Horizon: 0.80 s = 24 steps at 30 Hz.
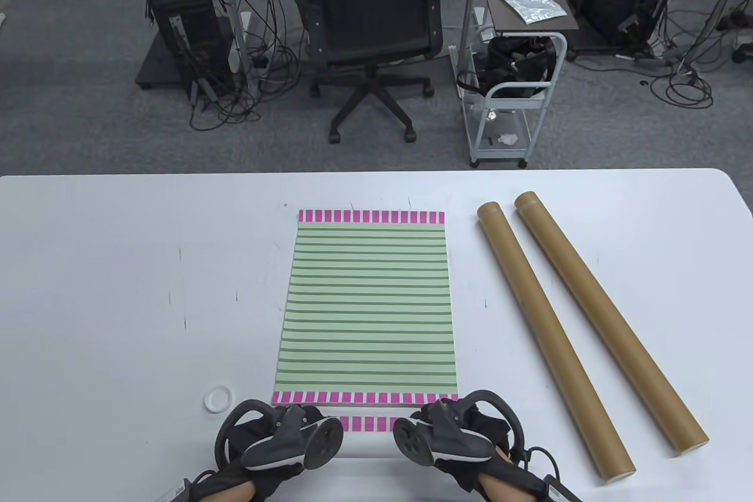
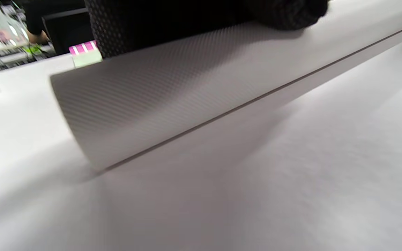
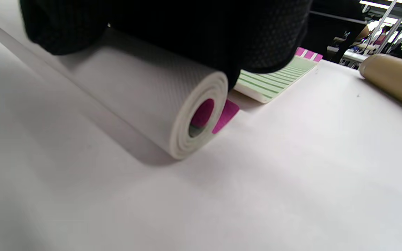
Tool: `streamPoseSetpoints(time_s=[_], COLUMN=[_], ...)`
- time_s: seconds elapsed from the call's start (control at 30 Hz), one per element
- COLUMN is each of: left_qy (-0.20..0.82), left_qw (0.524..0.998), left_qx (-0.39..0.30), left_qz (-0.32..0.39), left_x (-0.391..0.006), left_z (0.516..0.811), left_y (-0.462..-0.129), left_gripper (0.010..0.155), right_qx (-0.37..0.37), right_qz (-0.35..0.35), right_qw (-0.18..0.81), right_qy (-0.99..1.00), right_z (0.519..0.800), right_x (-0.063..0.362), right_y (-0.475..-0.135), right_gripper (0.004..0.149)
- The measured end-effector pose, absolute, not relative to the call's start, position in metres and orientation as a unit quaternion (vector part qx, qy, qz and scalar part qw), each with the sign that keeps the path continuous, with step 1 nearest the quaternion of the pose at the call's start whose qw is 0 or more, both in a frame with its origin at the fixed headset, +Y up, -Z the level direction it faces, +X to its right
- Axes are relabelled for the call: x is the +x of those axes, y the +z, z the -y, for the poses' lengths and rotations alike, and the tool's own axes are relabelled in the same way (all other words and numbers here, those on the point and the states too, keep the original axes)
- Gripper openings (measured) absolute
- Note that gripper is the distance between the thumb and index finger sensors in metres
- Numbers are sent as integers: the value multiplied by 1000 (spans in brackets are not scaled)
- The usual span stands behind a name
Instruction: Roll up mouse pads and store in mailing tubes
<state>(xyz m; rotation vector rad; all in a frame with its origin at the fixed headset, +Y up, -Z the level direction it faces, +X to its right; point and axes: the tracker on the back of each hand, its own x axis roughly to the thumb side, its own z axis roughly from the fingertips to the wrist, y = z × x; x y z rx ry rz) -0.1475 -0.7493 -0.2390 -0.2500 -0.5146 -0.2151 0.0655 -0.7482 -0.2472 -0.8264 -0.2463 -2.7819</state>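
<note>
Mouse pad, green stripes with magenta-checked end bands, lies mid-table with its long axis running near to far. Near end is rolled into a short coil at the table's near edge; the white textured underside faces outward on the roll, seen in both wrist views. Right wrist view shows the roll's open right end: several white layers wound round a magenta-lined core, the flat striped part running away beyond it. Left hand sits on the left part of the roll, right hand on the right part, both with trackers on top. Gloved fingers drape over the top of the roll and curl down its far side, so the right hand grasps the roll; the left hand's fingers also lie across the roll's top, probably curled over it likewise, though the view cuts them off. Two brown mailing tubes lie side by side, right of the pad, well apart from it, slanting from far-left to near-right. A small white cap rests on the white table, near left, just beyond the left hand. Past the far edge: an office chair and a small trolley on grey carpet.
</note>
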Motion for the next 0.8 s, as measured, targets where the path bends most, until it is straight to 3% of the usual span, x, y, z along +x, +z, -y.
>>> streamPoseSetpoints(time_s=[0.17,0.27,0.47,0.57,0.8], left_qy=[-135,-157,-147,-132,-116], left_qw=[954,953,960,963,960], left_qx=[-93,-25,-51,-67,-97], left_qz=[250,259,231,224,237], left_x=[-143,-140,-141,-143,-146], left_z=[749,744,752,754,750], left_y=[-233,-227,-235,-240,-240], left_gripper=[51,52,50,50,50], right_qx=[-283,-280,-282,-276,-287], right_qz=[81,78,19,19,42], right_qw=[116,120,119,150,126], right_qy=[-949,-949,-952,-949,-949], right_z=[749,752,747,751,749], right_x=[65,66,67,64,61], right_y=[-247,-247,-240,-240,-240], right_gripper=[54,54,55,62,58])
